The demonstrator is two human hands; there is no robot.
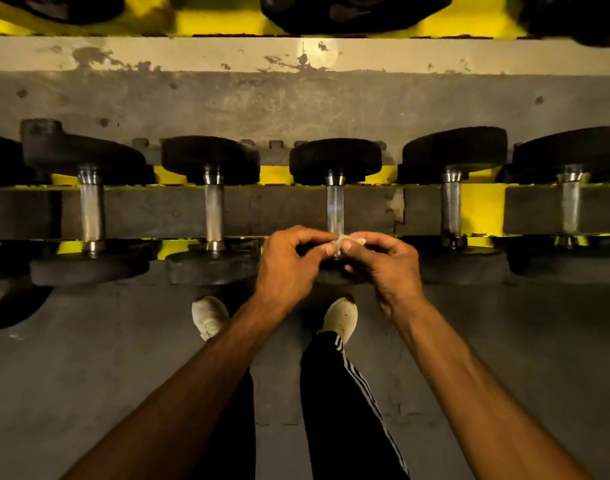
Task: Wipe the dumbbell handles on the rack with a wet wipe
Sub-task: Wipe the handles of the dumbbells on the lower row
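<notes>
Both hands meet at the near rail of the yellow rack. The left hand and right hand each pinch a small crumpled wet wipe between thumb and fingertips, held against the near end of the middle dumbbell handle. Five steel handles lie side by side along this tier, with open gaps between them. Three blurred dark heads show on the tier above. Two pale shoes stand on the bare dark floor, just short of the rack's near edge.
</notes>
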